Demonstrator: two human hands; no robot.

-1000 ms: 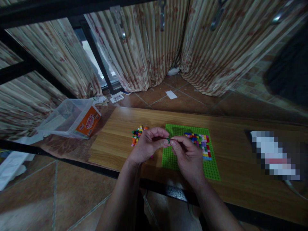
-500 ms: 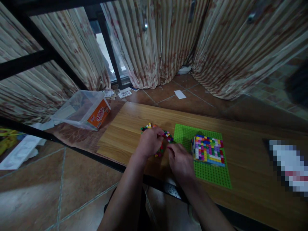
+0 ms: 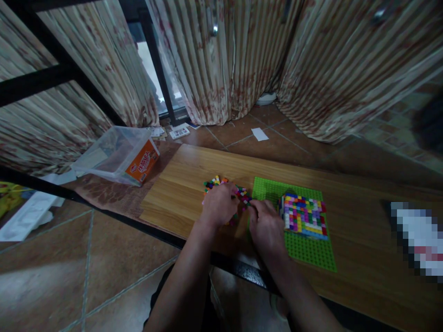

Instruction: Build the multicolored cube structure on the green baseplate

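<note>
Left hand (image 3: pixel 221 203) curls over the loose bricks (image 3: pixel 243 193), which show around it. Right hand (image 3: pixel 270 226), fingers bent, is at their right edge, left of the brick block (image 3: pixel 305 216). Whether either grips a brick cannot be determined.

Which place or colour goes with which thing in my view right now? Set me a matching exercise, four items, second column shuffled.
1. left hand
2. block
3. baseplate
4. tub

A. plain green
B. clear, with an orange label
C. at the loose bricks
D. many-coloured, on the baseplate

Pairs: 1-C, 2-D, 3-A, 4-B
</note>
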